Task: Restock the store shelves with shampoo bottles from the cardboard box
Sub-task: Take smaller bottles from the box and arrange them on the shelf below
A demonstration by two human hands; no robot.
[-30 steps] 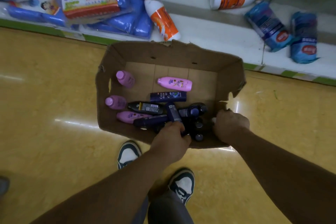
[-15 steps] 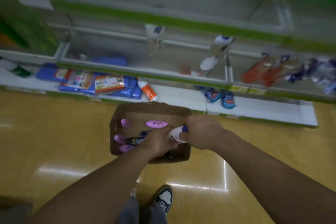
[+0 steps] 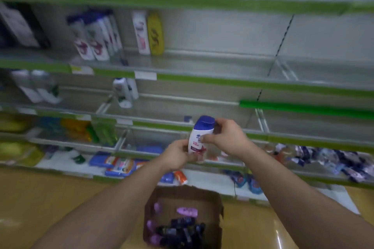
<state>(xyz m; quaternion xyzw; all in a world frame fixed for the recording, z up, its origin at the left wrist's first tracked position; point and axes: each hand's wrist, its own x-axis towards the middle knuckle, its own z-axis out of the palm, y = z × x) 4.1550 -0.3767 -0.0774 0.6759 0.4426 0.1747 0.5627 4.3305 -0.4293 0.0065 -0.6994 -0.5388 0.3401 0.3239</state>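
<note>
Lifted from box (image 3: pixel 182 194) at bottom centre; bottle (image 3: pixel 199 135) now mid-frame, left hand (image 3: pixel 177 154) gripping base, right hand (image 3: pixel 226 137) gripping top; shelving next.

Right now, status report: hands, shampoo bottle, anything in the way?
Left hand grips shampoo bottle low, right hand near its cap. Bottle upright, in front of the shelves, not yet placed. Nothing visible in the way.

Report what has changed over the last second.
The left hand and right hand rose from the cardboard box up to the shelves and now hold a white shampoo bottle, blue cap up. The cardboard box stayed on the floor, pink bottles and dark bottles still inside.
</note>
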